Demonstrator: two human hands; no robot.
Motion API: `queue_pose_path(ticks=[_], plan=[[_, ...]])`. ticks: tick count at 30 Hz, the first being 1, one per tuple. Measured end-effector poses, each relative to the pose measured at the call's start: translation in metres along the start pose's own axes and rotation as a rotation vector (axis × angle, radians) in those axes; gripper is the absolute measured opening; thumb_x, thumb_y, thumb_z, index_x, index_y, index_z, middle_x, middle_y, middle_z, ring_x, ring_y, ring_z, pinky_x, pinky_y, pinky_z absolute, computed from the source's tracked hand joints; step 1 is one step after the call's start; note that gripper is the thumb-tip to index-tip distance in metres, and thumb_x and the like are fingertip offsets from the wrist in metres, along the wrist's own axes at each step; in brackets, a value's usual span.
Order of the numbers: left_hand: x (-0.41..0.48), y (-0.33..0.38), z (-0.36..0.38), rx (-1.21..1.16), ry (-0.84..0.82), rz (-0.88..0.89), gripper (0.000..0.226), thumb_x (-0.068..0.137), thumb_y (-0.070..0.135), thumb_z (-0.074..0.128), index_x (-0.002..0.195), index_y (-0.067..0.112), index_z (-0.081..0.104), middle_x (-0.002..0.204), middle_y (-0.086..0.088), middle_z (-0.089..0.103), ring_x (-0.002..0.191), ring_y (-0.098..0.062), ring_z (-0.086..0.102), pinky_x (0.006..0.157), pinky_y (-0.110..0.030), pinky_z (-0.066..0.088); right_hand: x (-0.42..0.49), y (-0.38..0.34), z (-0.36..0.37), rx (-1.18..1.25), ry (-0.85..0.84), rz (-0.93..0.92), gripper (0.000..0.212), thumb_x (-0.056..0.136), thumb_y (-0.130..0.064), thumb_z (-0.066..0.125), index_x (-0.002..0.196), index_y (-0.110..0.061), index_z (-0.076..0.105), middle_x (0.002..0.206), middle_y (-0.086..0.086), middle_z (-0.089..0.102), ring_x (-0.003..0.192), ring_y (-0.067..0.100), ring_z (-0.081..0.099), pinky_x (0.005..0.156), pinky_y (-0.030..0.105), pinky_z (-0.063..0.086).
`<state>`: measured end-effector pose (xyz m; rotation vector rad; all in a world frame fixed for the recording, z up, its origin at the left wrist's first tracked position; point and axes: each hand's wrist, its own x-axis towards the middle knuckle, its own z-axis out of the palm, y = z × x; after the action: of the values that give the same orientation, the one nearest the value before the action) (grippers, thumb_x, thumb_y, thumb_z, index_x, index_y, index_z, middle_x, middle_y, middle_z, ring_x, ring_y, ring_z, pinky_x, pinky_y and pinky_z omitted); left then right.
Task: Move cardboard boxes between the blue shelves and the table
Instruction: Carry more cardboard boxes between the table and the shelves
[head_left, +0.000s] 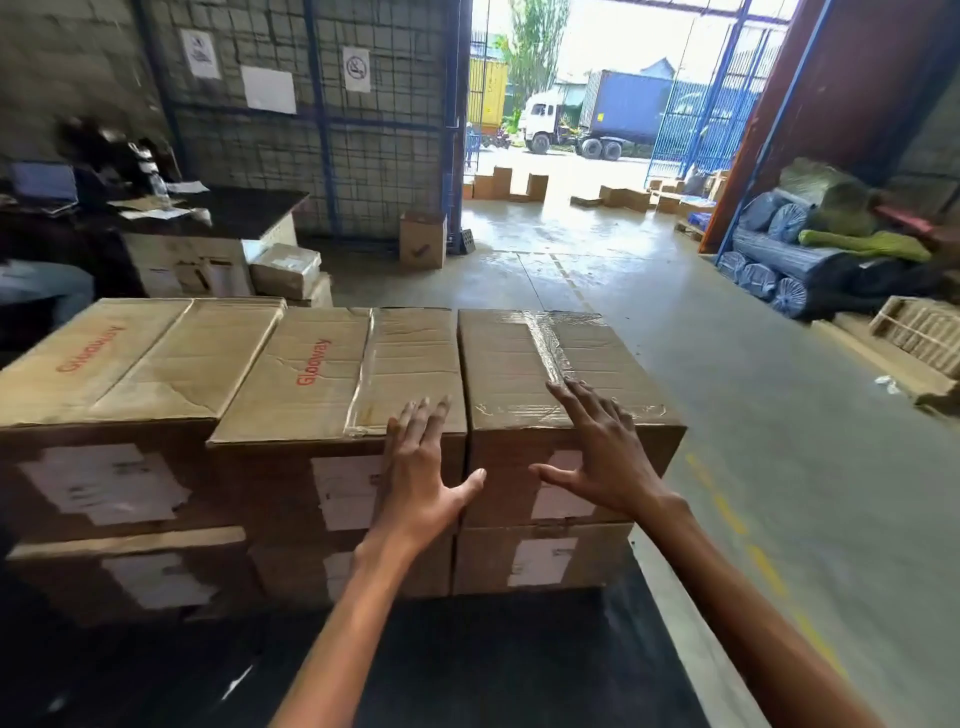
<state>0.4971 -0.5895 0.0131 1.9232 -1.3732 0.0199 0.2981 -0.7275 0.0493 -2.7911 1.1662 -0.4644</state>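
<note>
Now both hands are spread wide, gripping nothing; the left hand (422, 470) is at the middle box's (332, 374) near right corner; the right hand (609, 457) is over the taped box's (519, 364) near edge; both boxes top stacks by the black table's (467, 665) right edge.

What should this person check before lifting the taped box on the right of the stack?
1. Hands free: ok; left hand and right hand are open, holding nothing.
2. Grip on the taped box: not ok; neither hand grips it yet.
3. Nothing stacked on it: ok.
4. Top seam sealed: ok; clear tape covers it.
5. Weight: cannot tell.
</note>
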Motion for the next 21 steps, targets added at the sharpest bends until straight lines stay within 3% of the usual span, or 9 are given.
queue_pose_path(ticks=[7, 12, 15, 18, 21], plan=[[0.023, 0.049, 0.057, 0.23, -0.034, -0.012, 0.115, 0.079, 0.062, 0.077, 0.165, 0.024, 0.01, 0.171, -0.009, 0.018, 0.159, -0.022, 0.007, 0.129, -0.035, -0.007, 0.014, 0.089, -0.001, -0.097, -0.039, 0.008, 0.118, 0.075, -0.082, 0.068, 0.166, -0.039, 0.007, 0.175, 0.005, 0.007, 0.162, 0.023, 0.006, 0.129, 0.055, -0.001], [0.048, 0.066, 0.082, 0.409, -0.126, -0.005, 0.109, 0.08, 0.063, 0.074, 0.164, 0.026, 0.014, 0.171, -0.01, 0.014, 0.16, -0.026, 0.006, 0.129, -0.04, -0.007, 0.027, 0.124, 0.002, -0.228, -0.041, 0.038, 0.133, 0.064, -0.09, 0.067, 0.165, -0.042, -0.005, 0.175, 0.008, 0.004, 0.161, 0.033, 0.002, 0.126, 0.061, -0.001], [0.057, 0.07, 0.092, 0.473, -0.127, 0.011, 0.103, 0.081, 0.064, 0.072, 0.163, 0.025, 0.023, 0.17, -0.007, 0.022, 0.158, -0.03, 0.014, 0.127, -0.039, 0.001, 0.032, 0.145, 0.003, -0.167, -0.065, 0.063, 0.129, 0.06, -0.092, 0.067, 0.164, -0.049, 0.003, 0.175, 0.005, 0.007, 0.16, 0.038, 0.011, 0.125, 0.062, 0.013], [0.061, 0.076, 0.098, 0.496, -0.026, 0.068, 0.098, 0.074, 0.067, 0.077, 0.156, 0.026, 0.043, 0.161, -0.005, 0.043, 0.149, -0.03, 0.036, 0.122, -0.045, 0.025, 0.03, 0.169, 0.005, -0.055, -0.075, 0.05, 0.122, 0.061, -0.092, 0.067, 0.162, -0.054, 0.009, 0.175, 0.0, 0.008, 0.151, 0.034, 0.035, 0.112, 0.053, 0.045], [0.06, 0.082, 0.109, 0.455, 0.075, 0.113, 0.095, 0.067, 0.073, 0.077, 0.148, 0.027, 0.056, 0.152, -0.004, 0.054, 0.14, -0.029, 0.047, 0.117, -0.046, 0.033, 0.026, 0.192, 0.007, 0.034, -0.04, 0.036, 0.119, 0.063, -0.088, 0.071, 0.162, -0.051, 0.017, 0.175, -0.004, 0.008, 0.139, 0.034, 0.052, 0.103, 0.05, 0.052]])
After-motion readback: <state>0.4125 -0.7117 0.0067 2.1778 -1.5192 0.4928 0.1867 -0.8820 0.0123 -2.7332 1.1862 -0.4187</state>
